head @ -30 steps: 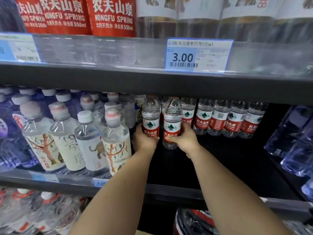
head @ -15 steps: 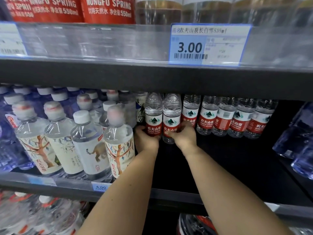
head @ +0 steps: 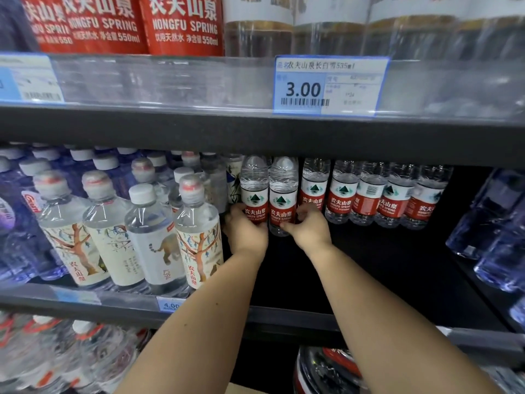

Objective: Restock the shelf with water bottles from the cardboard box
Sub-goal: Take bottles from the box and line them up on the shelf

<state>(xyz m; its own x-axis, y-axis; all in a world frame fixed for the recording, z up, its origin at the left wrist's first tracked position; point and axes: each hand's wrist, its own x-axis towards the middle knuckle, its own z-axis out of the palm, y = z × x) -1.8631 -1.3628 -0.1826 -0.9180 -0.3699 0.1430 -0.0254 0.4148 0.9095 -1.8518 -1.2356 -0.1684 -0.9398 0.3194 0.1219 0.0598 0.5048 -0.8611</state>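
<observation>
I see both hands deep in the middle shelf [head: 397, 280], each wrapped around a small red-labelled water bottle. The left bottle [head: 254, 189] and the right bottle [head: 283, 194] stand upright, long axis vertical, necks pointing up toward the underside of the upper shelf board [head: 255, 135], red labels facing me. They stand side by side, touching or nearly so. My left hand [head: 246, 233] grips the base of the left bottle from the front and left, fingers curled around its lower label. My right hand [head: 308, 227] clasps the lower part of the right bottle from the right, thumb across the front; the bottle's base shows just left of that hand. Both bottles rise above the hands.

Just right of the right bottle runs a row of matching bottles [head: 369, 191] at the back of the shelf. Left of the left bottle stand the tree-patterned bottles [head: 199, 231], close against my left wrist. The price tag [head: 329, 86] reading 3.00 hangs above the right bottle.
</observation>
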